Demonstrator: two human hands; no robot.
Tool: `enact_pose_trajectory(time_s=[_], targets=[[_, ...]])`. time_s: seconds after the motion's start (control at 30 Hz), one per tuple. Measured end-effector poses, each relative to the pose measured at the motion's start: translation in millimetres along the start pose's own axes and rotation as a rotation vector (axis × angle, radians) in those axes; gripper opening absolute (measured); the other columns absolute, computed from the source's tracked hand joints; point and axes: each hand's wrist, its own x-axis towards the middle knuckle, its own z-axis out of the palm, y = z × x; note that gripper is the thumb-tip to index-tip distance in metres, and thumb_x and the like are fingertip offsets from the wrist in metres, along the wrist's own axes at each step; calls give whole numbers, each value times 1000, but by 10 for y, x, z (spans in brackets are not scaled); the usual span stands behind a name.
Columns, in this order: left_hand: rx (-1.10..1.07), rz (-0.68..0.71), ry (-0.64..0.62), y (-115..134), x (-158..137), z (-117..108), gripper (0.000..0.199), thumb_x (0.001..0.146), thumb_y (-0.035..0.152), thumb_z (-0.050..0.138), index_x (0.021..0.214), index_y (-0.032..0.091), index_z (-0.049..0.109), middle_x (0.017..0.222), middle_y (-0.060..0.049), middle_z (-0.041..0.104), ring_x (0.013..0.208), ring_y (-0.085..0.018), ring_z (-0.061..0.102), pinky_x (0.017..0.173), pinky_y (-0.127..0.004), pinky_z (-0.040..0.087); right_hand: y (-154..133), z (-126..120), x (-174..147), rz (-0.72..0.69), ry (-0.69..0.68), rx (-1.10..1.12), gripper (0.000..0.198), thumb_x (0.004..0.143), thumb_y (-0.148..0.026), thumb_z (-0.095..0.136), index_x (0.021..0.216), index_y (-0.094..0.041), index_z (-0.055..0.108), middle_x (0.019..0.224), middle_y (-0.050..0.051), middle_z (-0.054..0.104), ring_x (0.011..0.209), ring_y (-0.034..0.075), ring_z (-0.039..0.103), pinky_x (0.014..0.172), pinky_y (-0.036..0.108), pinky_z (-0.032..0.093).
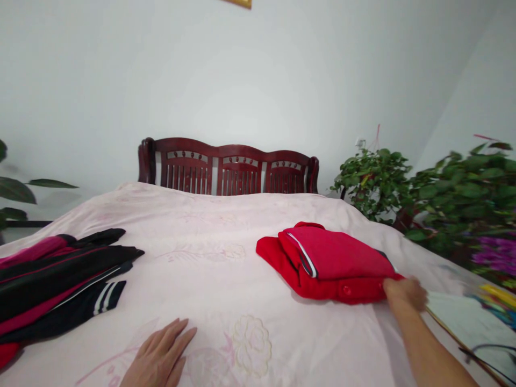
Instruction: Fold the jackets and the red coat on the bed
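Note:
My left hand (161,352) rests palm down on the pale pink bedspread (209,285), its fingers stretched out and nothing in them. To the right lies a red buttoned garment (322,290), folded into a thick bundle. On top of it sits a folded crimson garment (342,252) with white and dark trim. My right hand (405,293) is closed at the bundle's near right corner, gripping the red garment; its fingertips are partly hidden. Left of my left hand, several dark and magenta garments (68,274) lie side by side, one with white stripes near its end.
A dark wooden headboard (239,161) stands at the far side against the wall. Leafy plants (374,183) grow along the right, with purple flowers (495,252). A pale board-like surface with a cable (487,346) is at the lower right. Large leaves (16,191) reach in from the left.

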Motion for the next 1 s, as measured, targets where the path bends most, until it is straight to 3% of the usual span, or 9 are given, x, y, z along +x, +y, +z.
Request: enact_pose_trajectory(time_s=[0.07,0.1,0.2,0.3,0.47,0.6,0.67,0.8,1.0], targets=[[-1,1,18,7,11,29,46,88,31,56,133,38,58,132,1,65,116,-23,64,95,-35,56,-286,-38,-170,-115,96,-17,62,81,-28,45,141,-13,47,133,29,52,126,43,49,92,64,42],[0,-6,16,11,17,46,45,88,31,56,132,38,59,132,0,65,116,-23,64,95,-36,56,-479,-54,-281,-287,87,-11,56,84,-29,43,138,-16,50,134,23,54,127,38,48,99,59,41],[-15,-41,-9,19,13,77,44,89,29,55,131,37,60,134,-1,64,119,-24,62,97,-39,55,-1101,-52,-736,-800,-234,17,38,91,-30,40,118,-21,65,118,12,67,114,26,57,101,41,43],[-107,-84,-35,26,-30,59,42,89,31,55,130,38,61,135,0,63,121,-26,61,99,-42,54,-1560,59,-1212,-1036,-401,-137,34,91,-27,44,116,-24,67,123,9,65,116,25,52,102,39,39],[-592,-325,-100,193,145,-44,31,91,31,50,114,32,71,123,-2,70,116,-24,63,103,-41,50,-1769,288,-1559,-849,-470,-523,86,70,-33,73,148,-20,38,161,15,20,143,42,18,106,68,22],[-1224,-659,-265,527,812,-71,34,88,26,47,115,18,66,114,-10,72,101,-22,68,86,-36,56,-1608,246,-1575,-932,-674,-650,78,69,-35,72,142,-24,47,163,13,16,145,46,1,100,79,15],[-1485,-818,-299,709,1223,-23,34,85,21,53,117,12,62,112,-14,70,94,-20,69,85,-33,55,-1505,146,-1542,-1006,-668,-633,64,70,-33,71,131,-23,58,158,12,27,145,44,7,100,74,24],[-1881,-1081,-379,1006,1935,187,33,90,25,55,120,11,53,121,-17,63,89,-15,67,88,-27,52,-1360,-61,-1392,-1089,-488,-488,22,79,-25,63,100,-21,69,130,11,57,125,31,43,85,43,49],[-2028,-1096,-549,1284,2769,500,49,94,57,34,108,16,56,102,-14,65,75,-20,65,74,-39,56,-956,-162,-1337,-1000,-201,-191,7,83,-26,61,85,-20,64,98,5,65,95,21,56,68,28,48]])
